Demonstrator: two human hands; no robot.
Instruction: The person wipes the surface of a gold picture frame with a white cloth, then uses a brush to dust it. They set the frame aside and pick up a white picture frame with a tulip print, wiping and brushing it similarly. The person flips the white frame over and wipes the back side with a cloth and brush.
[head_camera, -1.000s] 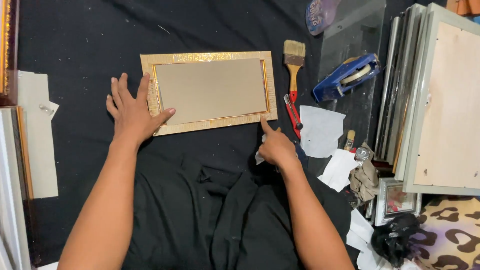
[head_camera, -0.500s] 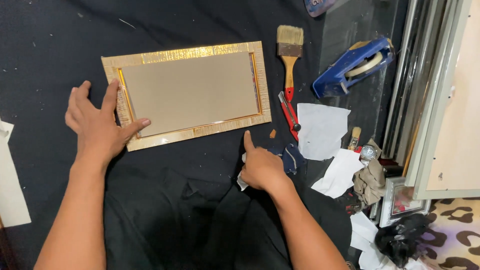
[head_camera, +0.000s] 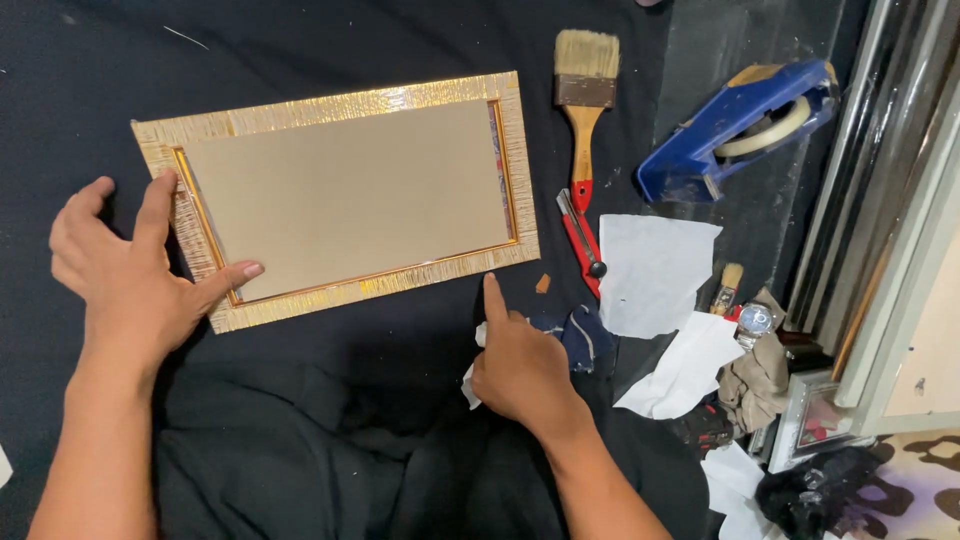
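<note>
A gold picture frame (head_camera: 340, 195) lay face down on black cloth (head_camera: 330, 440). The left hand (head_camera: 125, 275) rested open on the frame's left edge. The right hand (head_camera: 520, 370), clutching white paper, pointed one finger at the frame's lower right corner. A paintbrush (head_camera: 585, 95) and red knife (head_camera: 582, 240) lay right of the frame.

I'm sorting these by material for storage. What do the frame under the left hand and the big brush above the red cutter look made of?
The gold frame looks like moulded wood or plastic with a ribbed, shiny gilt finish; its centre panel is matte tan, likely cardboard. The brush has a pale bare-wood handle, a dark metal band and light bristles.
</note>
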